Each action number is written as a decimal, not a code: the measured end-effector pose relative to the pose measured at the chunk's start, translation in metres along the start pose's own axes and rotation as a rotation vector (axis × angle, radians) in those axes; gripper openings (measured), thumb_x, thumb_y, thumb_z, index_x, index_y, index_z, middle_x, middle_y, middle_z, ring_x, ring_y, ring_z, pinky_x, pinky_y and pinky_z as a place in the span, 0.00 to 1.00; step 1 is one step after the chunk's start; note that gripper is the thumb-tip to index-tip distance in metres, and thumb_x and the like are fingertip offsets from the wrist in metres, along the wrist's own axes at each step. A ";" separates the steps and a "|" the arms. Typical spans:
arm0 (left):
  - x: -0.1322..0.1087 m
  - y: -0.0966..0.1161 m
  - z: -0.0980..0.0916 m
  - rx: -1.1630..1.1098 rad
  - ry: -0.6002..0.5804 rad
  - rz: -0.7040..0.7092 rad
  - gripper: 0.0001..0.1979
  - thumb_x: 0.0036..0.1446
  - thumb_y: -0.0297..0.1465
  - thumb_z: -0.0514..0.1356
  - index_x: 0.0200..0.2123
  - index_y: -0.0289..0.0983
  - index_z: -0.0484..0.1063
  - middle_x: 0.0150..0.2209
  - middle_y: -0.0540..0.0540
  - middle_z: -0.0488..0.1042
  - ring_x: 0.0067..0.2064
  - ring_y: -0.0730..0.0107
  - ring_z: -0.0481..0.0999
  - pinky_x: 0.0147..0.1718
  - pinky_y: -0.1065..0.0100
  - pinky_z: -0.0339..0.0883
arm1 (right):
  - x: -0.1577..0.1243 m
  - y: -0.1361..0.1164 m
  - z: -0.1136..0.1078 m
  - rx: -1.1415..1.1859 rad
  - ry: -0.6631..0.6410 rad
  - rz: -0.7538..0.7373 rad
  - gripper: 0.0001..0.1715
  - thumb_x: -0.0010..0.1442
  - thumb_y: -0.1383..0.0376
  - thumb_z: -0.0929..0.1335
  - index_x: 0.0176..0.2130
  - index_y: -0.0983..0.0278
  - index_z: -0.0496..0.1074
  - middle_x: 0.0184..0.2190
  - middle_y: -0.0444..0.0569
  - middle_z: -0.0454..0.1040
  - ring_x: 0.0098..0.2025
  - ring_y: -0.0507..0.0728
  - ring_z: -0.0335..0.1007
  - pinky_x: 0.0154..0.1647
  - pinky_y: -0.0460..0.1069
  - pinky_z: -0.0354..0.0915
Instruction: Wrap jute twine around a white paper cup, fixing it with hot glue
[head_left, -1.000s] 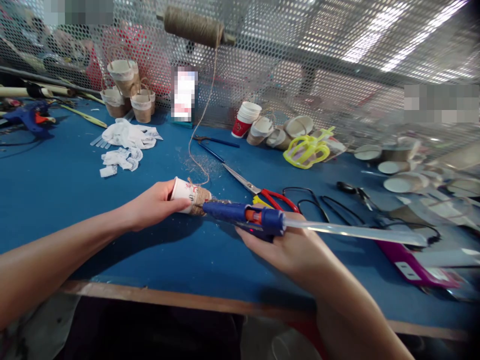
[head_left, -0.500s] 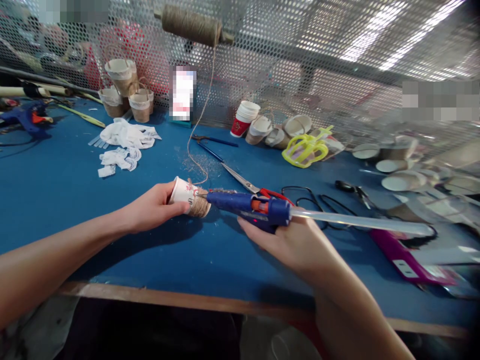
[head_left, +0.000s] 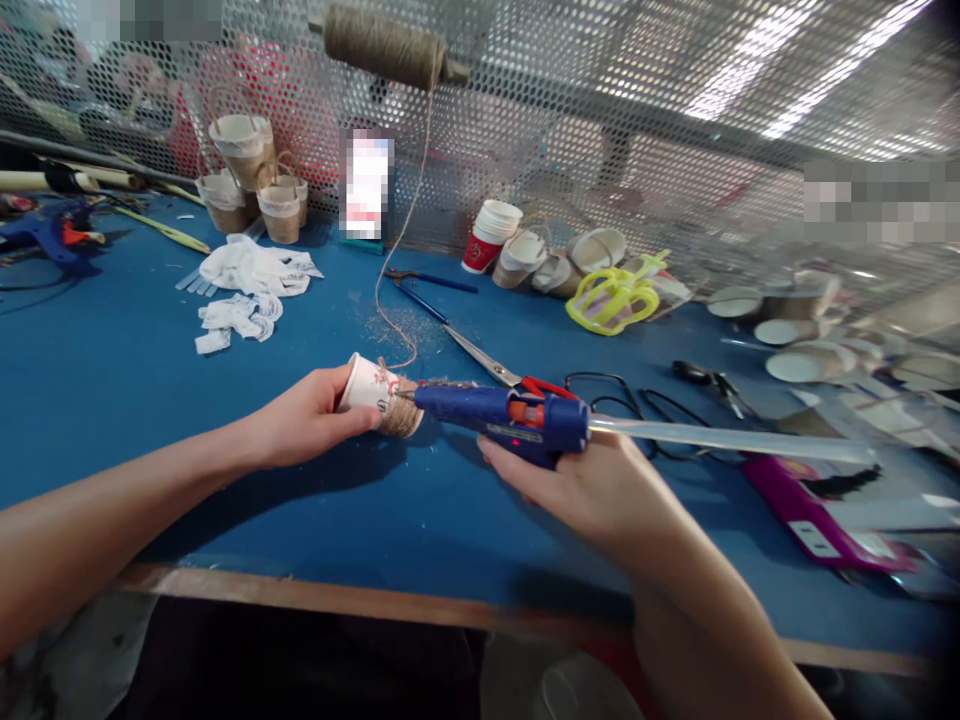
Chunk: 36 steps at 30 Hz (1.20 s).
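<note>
My left hand grips a small white paper cup lying on its side above the blue table. The cup's bottom end is wrapped in brown twine. A strand of that twine runs up to a spool on the mesh wall. My right hand is closed on a blue glue gun with a long clear glue stick out the back. The gun's tip touches the twine-wrapped part of the cup.
Red-handled scissors lie just behind the gun. Paper scraps, twine-wrapped cups, stacked cups, a yellow plastic piece, black cords, a purple object and another glue gun sit around.
The glue gun rose slightly and shifted right, its tip staying on the twine-wrapped cup. My left hand and the cup barely moved.
</note>
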<state>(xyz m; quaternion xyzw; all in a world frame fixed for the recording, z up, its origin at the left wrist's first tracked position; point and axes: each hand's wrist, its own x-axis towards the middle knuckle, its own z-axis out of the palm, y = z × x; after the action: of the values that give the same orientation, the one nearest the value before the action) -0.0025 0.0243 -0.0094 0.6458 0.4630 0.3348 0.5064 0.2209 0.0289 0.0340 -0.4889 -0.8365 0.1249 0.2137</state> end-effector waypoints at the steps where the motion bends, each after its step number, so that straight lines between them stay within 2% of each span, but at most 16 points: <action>1: 0.000 0.000 0.000 0.023 0.007 0.000 0.18 0.52 0.33 0.54 0.46 0.32 0.66 0.42 0.43 0.73 0.39 0.64 0.71 0.40 0.64 0.63 | 0.001 0.001 0.000 -0.004 0.001 0.011 0.14 0.50 0.61 0.63 0.16 0.61 0.59 0.12 0.41 0.61 0.16 0.50 0.56 0.19 0.46 0.57; 5: -0.001 0.000 0.000 0.092 0.023 -0.004 0.16 0.51 0.34 0.55 0.42 0.31 0.67 0.36 0.45 0.74 0.34 0.66 0.71 0.34 0.67 0.63 | 0.002 0.000 0.000 -0.016 -0.010 0.065 0.14 0.49 0.61 0.64 0.16 0.61 0.59 0.12 0.41 0.63 0.17 0.50 0.58 0.18 0.45 0.57; 11: -0.001 -0.001 0.000 0.035 -0.022 0.026 0.19 0.53 0.33 0.54 0.47 0.31 0.64 0.43 0.42 0.72 0.41 0.64 0.71 0.41 0.65 0.62 | 0.000 -0.001 -0.001 0.009 -0.037 -0.002 0.13 0.49 0.62 0.62 0.17 0.61 0.60 0.14 0.41 0.63 0.18 0.50 0.58 0.20 0.45 0.58; 17: -0.001 -0.001 0.000 0.074 0.006 0.002 0.17 0.52 0.34 0.54 0.44 0.31 0.66 0.37 0.44 0.73 0.35 0.65 0.71 0.36 0.66 0.63 | 0.000 -0.001 -0.001 -0.011 -0.016 0.030 0.14 0.49 0.61 0.63 0.16 0.61 0.59 0.12 0.40 0.60 0.16 0.49 0.56 0.19 0.46 0.57; 21: -0.001 -0.001 0.000 0.072 -0.011 0.038 0.17 0.53 0.34 0.54 0.45 0.32 0.66 0.39 0.43 0.73 0.38 0.65 0.71 0.37 0.66 0.63 | 0.001 -0.003 -0.002 0.040 -0.060 -0.005 0.13 0.50 0.63 0.62 0.17 0.61 0.60 0.13 0.41 0.61 0.17 0.50 0.56 0.19 0.46 0.57; 26: -0.003 -0.001 0.003 0.122 0.001 0.008 0.16 0.51 0.33 0.54 0.42 0.30 0.66 0.35 0.43 0.73 0.33 0.66 0.70 0.33 0.66 0.64 | 0.002 -0.002 -0.002 0.033 -0.039 0.096 0.13 0.50 0.61 0.63 0.17 0.61 0.60 0.14 0.42 0.64 0.18 0.51 0.59 0.19 0.46 0.58; 30: -0.003 -0.001 0.002 0.117 -0.004 0.010 0.16 0.51 0.33 0.54 0.42 0.31 0.66 0.34 0.44 0.73 0.32 0.67 0.69 0.32 0.67 0.63 | 0.001 -0.001 -0.002 0.057 -0.081 0.065 0.14 0.50 0.62 0.63 0.17 0.61 0.60 0.13 0.41 0.63 0.18 0.50 0.59 0.20 0.46 0.58; 36: -0.002 0.000 0.002 0.135 -0.009 0.020 0.16 0.52 0.34 0.53 0.43 0.32 0.66 0.35 0.45 0.72 0.33 0.67 0.70 0.34 0.67 0.63 | 0.000 -0.002 -0.002 0.034 -0.052 0.086 0.14 0.50 0.61 0.63 0.17 0.61 0.61 0.13 0.42 0.64 0.18 0.51 0.60 0.20 0.46 0.58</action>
<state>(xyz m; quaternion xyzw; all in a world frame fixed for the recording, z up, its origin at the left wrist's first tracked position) -0.0020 0.0216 -0.0101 0.6847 0.4756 0.3050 0.4604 0.2209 0.0282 0.0368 -0.5173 -0.8178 0.1608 0.1943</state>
